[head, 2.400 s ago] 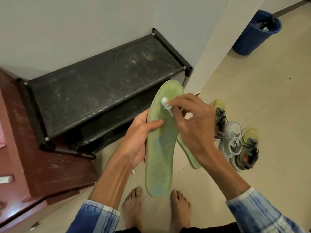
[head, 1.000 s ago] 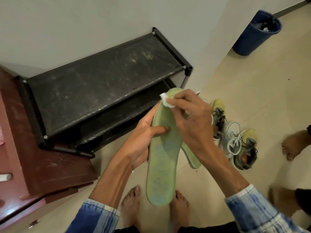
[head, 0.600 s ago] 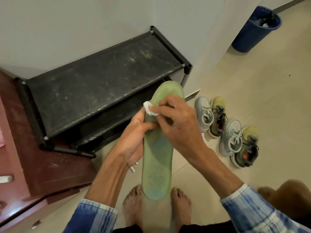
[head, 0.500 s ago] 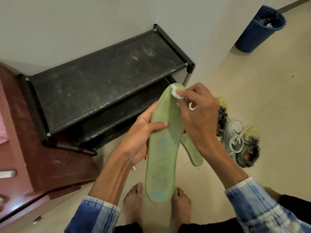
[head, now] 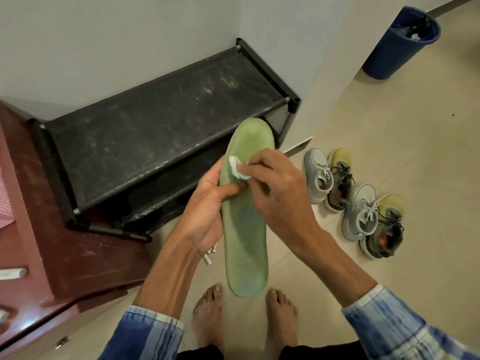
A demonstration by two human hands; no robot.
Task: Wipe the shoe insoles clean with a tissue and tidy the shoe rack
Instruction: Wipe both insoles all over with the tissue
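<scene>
Insole (head: 245, 219): long, flat, rounded at both ends, pale green foam with a worn bluish patch; it was held upright in the air in front of the rack's right front corner, heel end above the bare feet (head: 210, 315).
Left hand (head: 207, 211): fingers wrapped round the insole's left edge, thumb laid across its face.
Right hand (head: 278, 193): fingertips pinched a small crumpled white tissue (head: 237, 170) and pressed it to the insole's upper part near the left edge.
Shoe rack (head: 155, 131): black tube frame with a taut dark fabric top, streaked with pale dust; it stood against the wall.
Shoes (head: 359, 211): two pale grey knit and two olive-yellow, laced, in a close row on the floor just right of the rack.
Floor (head: 389, 131): smooth beige tile, open between the shoes and the blue bin (head: 392, 48) at the far right.
Cabinet (head: 52, 229): glossy red-brown, touching the rack's left end.
</scene>
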